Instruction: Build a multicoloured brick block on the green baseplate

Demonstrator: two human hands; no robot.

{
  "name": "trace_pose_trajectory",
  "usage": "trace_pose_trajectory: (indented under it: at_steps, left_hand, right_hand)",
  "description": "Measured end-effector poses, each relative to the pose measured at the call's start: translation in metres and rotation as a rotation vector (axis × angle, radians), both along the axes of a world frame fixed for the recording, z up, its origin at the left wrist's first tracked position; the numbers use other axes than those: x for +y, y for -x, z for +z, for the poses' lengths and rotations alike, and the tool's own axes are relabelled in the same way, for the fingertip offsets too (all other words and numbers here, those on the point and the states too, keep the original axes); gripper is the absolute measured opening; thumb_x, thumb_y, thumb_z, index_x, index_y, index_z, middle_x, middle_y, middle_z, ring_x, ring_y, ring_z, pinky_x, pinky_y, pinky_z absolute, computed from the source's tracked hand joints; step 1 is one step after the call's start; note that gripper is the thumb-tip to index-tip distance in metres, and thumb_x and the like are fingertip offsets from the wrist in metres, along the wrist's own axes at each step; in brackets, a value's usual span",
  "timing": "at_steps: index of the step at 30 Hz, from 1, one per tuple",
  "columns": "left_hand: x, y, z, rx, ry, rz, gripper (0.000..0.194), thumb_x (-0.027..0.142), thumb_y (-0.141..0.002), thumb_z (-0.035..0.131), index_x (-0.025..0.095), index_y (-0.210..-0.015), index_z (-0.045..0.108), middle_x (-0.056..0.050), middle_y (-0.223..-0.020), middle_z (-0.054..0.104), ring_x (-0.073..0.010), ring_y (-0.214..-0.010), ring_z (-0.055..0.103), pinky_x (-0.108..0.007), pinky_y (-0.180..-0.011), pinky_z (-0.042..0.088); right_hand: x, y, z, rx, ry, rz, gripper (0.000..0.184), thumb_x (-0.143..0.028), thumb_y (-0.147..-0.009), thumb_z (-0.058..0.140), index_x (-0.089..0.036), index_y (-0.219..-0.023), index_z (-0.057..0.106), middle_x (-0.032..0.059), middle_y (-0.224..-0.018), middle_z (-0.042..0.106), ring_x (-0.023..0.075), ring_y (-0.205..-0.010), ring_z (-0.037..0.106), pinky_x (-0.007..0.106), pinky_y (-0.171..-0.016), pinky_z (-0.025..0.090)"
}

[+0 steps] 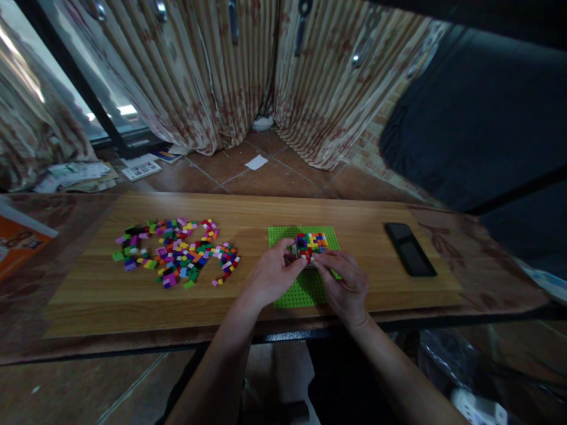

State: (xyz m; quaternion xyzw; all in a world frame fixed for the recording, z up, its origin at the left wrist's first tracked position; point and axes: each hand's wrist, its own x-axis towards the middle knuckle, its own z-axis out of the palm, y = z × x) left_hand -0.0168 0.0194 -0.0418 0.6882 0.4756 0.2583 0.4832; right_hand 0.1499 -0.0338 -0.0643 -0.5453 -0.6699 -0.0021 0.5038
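A small block built of multicoloured toy bricks (317, 239) sits on a green studded baseplate (305, 292). My left hand (275, 270) grips the block's left side, with fingers behind it and the thumb along its front edge. From the right, my right hand (345, 282) reaches the front edge of the block with its thumb and index finger pinched together. Whatever lies between those fingertips is too small to make out. The two hands nearly meet at the block's front and hide part of it.
Loose coloured bricks (181, 254) lie scattered on the left of the wooden board (252, 218). A black phone-like slab (410, 249) rests toward the right. An orange printed box or booklet (22, 239) is at the far left. Curtains (221, 77) hang beyond the table.
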Motion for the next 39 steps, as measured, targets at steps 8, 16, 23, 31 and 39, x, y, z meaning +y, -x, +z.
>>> trace_pose_trajectory:
  at_steps: [8,16,23,31,39]
  left_hand:
    - [-0.001,-0.001,0.001,0.007,-0.002,0.014,0.052,0.047,-0.085,0.055,0.018,-0.128,0.053,-0.007,-0.097,0.069,-0.0176,-0.078,0.063,-0.032,-0.07,0.048]
    - [-0.004,-0.013,0.005,-0.048,0.016,0.053,0.052,0.041,-0.084,0.057,0.014,-0.127,0.052,-0.004,-0.079,0.066,-0.0162,-0.066,0.06,-0.029,-0.06,0.043]
    - [-0.001,-0.011,-0.001,-0.1,0.02,0.069,0.047,0.038,-0.084,0.057,0.016,-0.126,0.054,-0.003,-0.079,0.065,-0.0164,-0.068,0.06,-0.029,-0.062,0.044]
    - [-0.002,-0.013,-0.002,-0.087,0.027,0.064,0.049,0.039,-0.084,0.057,0.016,-0.127,0.053,-0.003,-0.08,0.066,-0.0161,-0.067,0.059,-0.029,-0.061,0.043]
    - [-0.003,-0.015,0.007,-0.064,0.034,0.085,0.047,0.036,-0.084,0.058,0.015,-0.126,0.055,-0.003,-0.077,0.066,-0.0157,-0.065,0.06,-0.028,-0.059,0.042]
  right_hand:
    - [0.0,0.001,-0.001,0.014,-0.055,0.029,0.02,-0.014,-0.082,0.068,-0.029,-0.094,0.073,0.0011,-0.083,0.076,0.0203,-0.084,0.066,0.039,-0.078,0.053]
    - [0.002,-0.001,-0.008,0.103,-0.052,-0.064,0.018,-0.021,-0.081,0.071,-0.03,-0.096,0.074,0.0015,-0.083,0.074,0.0206,-0.086,0.06,0.037,-0.074,0.053]
    - [0.004,0.004,-0.009,0.223,-0.027,0.0,0.019,-0.019,-0.081,0.071,-0.031,-0.095,0.075,0.0006,-0.084,0.074,0.02,-0.092,0.061,0.038,-0.081,0.053]
    - [0.003,-0.005,-0.002,0.01,-0.081,0.027,0.022,-0.014,-0.083,0.068,-0.031,-0.097,0.072,-0.0001,-0.083,0.076,0.0197,-0.083,0.064,0.038,-0.077,0.053]
    - [0.006,-0.014,0.015,-0.206,-0.059,0.149,0.034,-0.007,-0.085,0.061,-0.029,-0.111,0.068,0.0023,-0.089,0.075,0.0196,-0.085,0.064,0.039,-0.079,0.054]
